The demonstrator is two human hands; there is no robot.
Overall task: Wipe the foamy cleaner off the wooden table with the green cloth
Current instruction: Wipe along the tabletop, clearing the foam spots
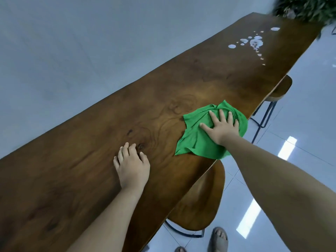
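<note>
A long dark wooden table (127, 115) runs from the lower left to the upper right. White blobs of foamy cleaner (255, 42) lie on its far end. A crumpled green cloth (198, 140) rests on the table near its right edge. My right hand (221, 126) presses flat on the cloth with fingers spread. My left hand (131, 165) rests palm down on the bare wood to the left of the cloth, holding nothing. The foam is well beyond the cloth.
Two wooden stools with dark metal legs stand at the table's right side, one (200, 202) just below the cloth, one (280, 88) farther along. A leafy plant (305, 10) overhangs the far end. A grey wall runs along the left. My sandalled feet (218, 239) stand on pale tiles.
</note>
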